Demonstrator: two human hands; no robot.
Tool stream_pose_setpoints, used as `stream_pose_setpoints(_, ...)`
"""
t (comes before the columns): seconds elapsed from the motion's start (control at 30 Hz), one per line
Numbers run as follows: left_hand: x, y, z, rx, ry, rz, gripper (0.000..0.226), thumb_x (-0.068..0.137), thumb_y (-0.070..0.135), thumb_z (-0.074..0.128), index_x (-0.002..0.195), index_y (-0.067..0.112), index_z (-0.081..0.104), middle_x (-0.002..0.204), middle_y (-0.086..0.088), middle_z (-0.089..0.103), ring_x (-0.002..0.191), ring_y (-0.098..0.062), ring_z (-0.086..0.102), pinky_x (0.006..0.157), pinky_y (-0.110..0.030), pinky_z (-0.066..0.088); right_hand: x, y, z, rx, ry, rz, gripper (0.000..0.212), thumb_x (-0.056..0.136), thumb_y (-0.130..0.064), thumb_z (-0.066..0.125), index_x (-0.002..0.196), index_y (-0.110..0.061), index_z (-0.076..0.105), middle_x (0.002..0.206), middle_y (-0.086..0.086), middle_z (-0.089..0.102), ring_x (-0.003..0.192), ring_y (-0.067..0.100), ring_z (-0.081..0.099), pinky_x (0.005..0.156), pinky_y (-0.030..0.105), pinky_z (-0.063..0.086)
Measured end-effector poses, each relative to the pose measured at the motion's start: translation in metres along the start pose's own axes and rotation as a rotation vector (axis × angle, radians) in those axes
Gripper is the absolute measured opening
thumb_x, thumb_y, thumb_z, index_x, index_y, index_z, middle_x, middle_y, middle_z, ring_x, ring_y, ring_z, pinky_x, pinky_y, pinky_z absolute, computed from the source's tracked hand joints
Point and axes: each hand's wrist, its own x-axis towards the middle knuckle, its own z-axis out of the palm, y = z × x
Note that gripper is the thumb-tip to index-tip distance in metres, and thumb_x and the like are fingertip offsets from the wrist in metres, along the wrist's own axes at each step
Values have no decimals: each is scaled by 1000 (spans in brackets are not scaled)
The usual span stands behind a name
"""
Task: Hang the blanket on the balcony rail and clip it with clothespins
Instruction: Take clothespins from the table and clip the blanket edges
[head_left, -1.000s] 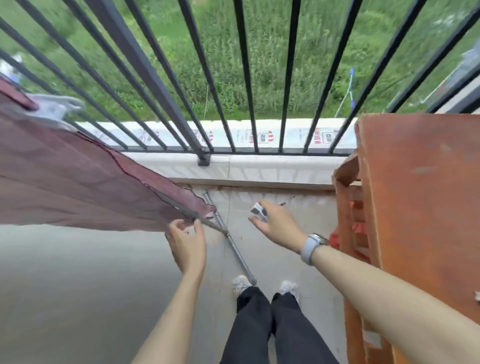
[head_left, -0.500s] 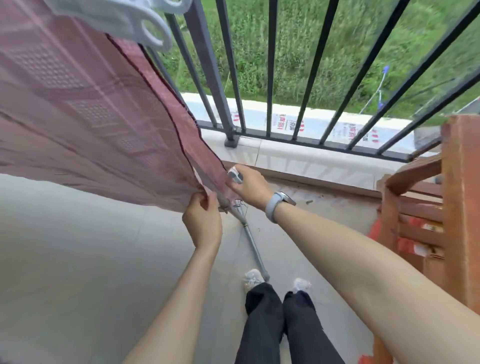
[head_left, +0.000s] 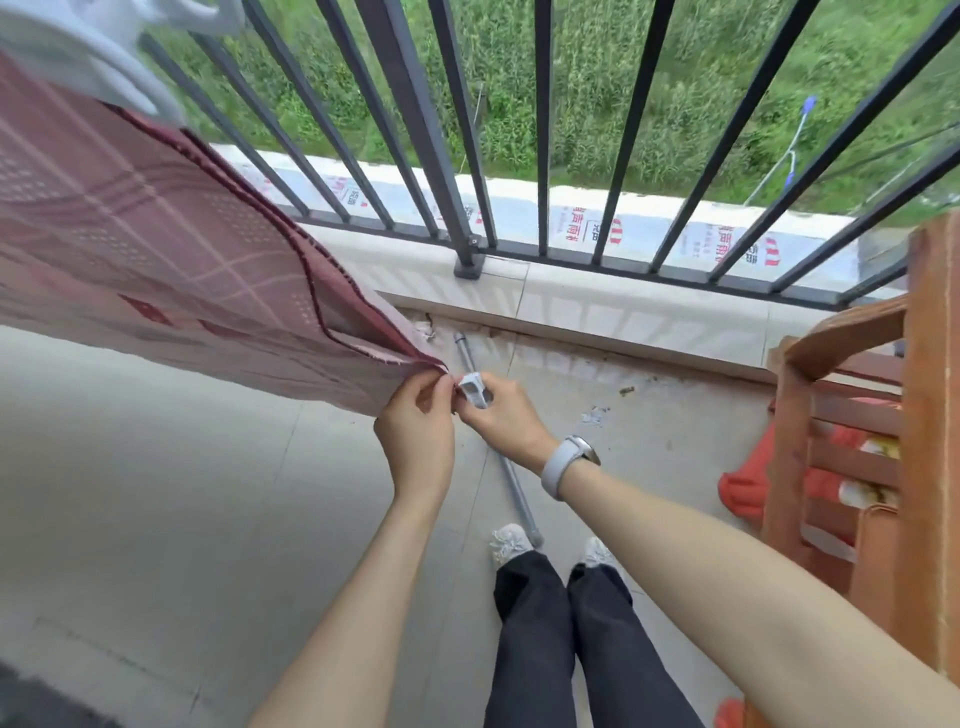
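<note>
Blanket: the blanket (head_left: 156, 249) hangs from the upper left, where it appears to lie over the rail (head_left: 405, 104), and slopes down to a corner held between the two hands. Its top edge runs out of view.
Left hand: the left hand (head_left: 415, 431) pinches the blanket's lower corner between thumb and fingers, stretching the hem taut.
Right hand: the right hand (head_left: 498, 415) grips a small pale clothespin (head_left: 475, 391), its nose just beside the pinched corner. Whether the pin's mouth is sprung open cannot be told.
Big clip: a large white clip (head_left: 104, 47) sits at the blanket's top, upper left; what it bites is cut off by the frame.
Step in hand: judged to be fixing the clothespin to the corner or hem.
How to do it well: keep the corner taut and its layers stacked flat, so the pin bites all of them. Squeeze the pin fully open before sliding it on. Push it deep over the stitched edge, not just the tip, then release and tug lightly to test.
Risk: a shallow bite may slip off the thick hem; a dropped pin could go between the bars.
Nearby: a metal pole (head_left: 493, 441) lies on the floor under the hands; a wooden rack (head_left: 857, 415) stands at right.
</note>
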Motion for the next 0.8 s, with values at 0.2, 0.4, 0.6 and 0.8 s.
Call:
stream_pose_setpoints(0.2,9,11,12,55,174,-62,20,80,25,62,69,9,57,70,-6,66,74,-27,57,62,-20,30,-8,3,-2,10,-63,48,10,80,-4,58,87,2,60,90,22,66,85,27,62,78,43,48)
stream_pose_setpoints(0.4,7,7,12,129,201,-114,28,83,26,54,67,3,58,72,-15,67,74,-32,57,65,-29,35,-16,10,-26,-108,7,121,17,82,-29,62,83,-19,49,74,3,59,68,23,57,63,34,41)
stream_pose_setpoints(0.6,-9,10,9,-47,188,-251,25,78,24,61,54,19,56,57,3,59,64,-20,53,66,-27,39,-27,12,-34,-26,-152,259,30,78,-13,62,103,-11,46,91,3,50,81,19,48,66,27,40)
stream_pose_setpoints(0.8,-5,13,5,-130,137,-319,32,75,22,65,43,24,56,46,13,57,51,-4,49,60,-24,39,-33,9,-30,-230,-158,4,28,86,-12,51,114,-6,52,91,7,56,83,23,45,67,24,26)
